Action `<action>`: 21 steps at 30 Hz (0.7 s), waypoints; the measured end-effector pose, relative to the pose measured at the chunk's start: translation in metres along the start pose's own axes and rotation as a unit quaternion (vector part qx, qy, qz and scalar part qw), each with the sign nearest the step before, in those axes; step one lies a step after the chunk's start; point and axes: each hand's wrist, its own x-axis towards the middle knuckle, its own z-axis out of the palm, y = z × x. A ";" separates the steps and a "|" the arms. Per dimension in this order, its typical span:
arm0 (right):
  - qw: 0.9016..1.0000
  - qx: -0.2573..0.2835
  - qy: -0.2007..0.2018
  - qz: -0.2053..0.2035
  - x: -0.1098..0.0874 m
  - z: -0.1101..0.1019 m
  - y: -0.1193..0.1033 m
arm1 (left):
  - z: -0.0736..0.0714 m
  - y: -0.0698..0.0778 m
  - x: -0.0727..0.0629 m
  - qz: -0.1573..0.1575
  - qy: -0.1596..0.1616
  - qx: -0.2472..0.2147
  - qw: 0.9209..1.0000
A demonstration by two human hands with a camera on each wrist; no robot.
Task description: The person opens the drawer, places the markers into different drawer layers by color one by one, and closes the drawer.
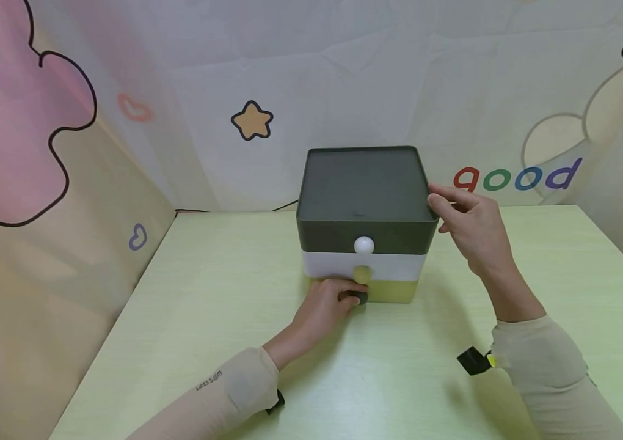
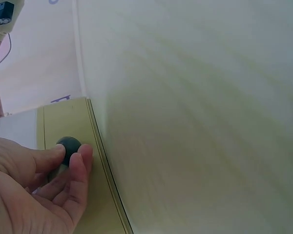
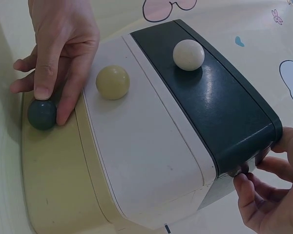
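Observation:
A three-tier drawer box (image 1: 366,189) stands on the table, with a dark green top tier, a white middle and a yellow-green bottom. Each tier's front carries a round knob: a white knob (image 1: 363,245), a yellow-green knob (image 1: 362,274) and a dark green knob (image 2: 69,148). Low at the front, my left hand (image 1: 325,305) pinches the dark green knob between thumb and fingers. My right hand (image 1: 473,226) touches the top tier's right side near its upper edge, fingertips against the wall. In the right wrist view, the drawer fronts look flush with one another.
The pale green table (image 1: 223,275) extends on both sides of the box. Behind it hangs a light backdrop (image 1: 344,91) printed with a star, hearts and the word "good". A thin dark cord (image 1: 285,205) runs behind the box.

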 end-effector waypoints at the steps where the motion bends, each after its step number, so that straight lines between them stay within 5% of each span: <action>1: 1.000 -0.001 0.000 0.000 0.000 0.000 0.000 | 0.000 -0.001 0.000 0.000 0.000 -0.001 1.000; 21: 1.000 0.012 0.006 0.010 0.000 0.000 0.000 | 0.000 0.000 0.000 0.033 0.030 0.039 0.998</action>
